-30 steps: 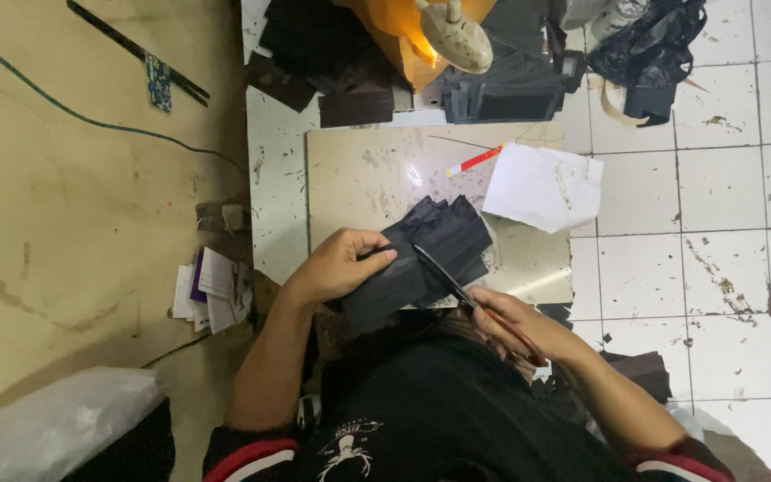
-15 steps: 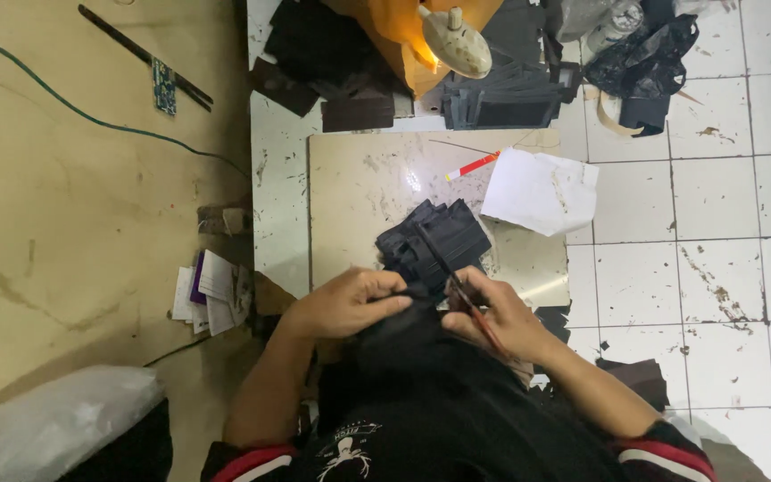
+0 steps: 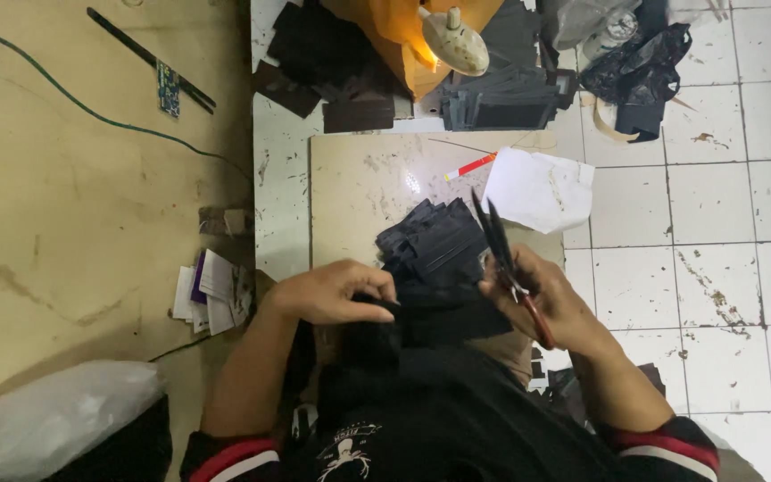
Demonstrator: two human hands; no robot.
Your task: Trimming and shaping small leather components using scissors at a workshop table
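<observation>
My left hand (image 3: 332, 290) pinches the near edge of a stack of black fabric pieces (image 3: 439, 245) that lies on a beige tile slab (image 3: 359, 178). My right hand (image 3: 551, 299) grips a pair of scissors (image 3: 497, 241) with red handles; the dark blades point away from me, along the right edge of the black stack. More black material (image 3: 430, 326) hangs from the stack toward my lap.
A white sheet of paper (image 3: 537, 189) and a red and white pen (image 3: 469, 166) lie on the slab's far right. Black cut pieces (image 3: 332, 71), an orange cloth (image 3: 403, 36) and a black bag (image 3: 640, 62) sit beyond. Paper scraps (image 3: 207, 290) lie left.
The scissors swung from lying across the black stack to pointing away along its right edge. My left hand slid down to the stack's near edge, and the stack shifted toward me.
</observation>
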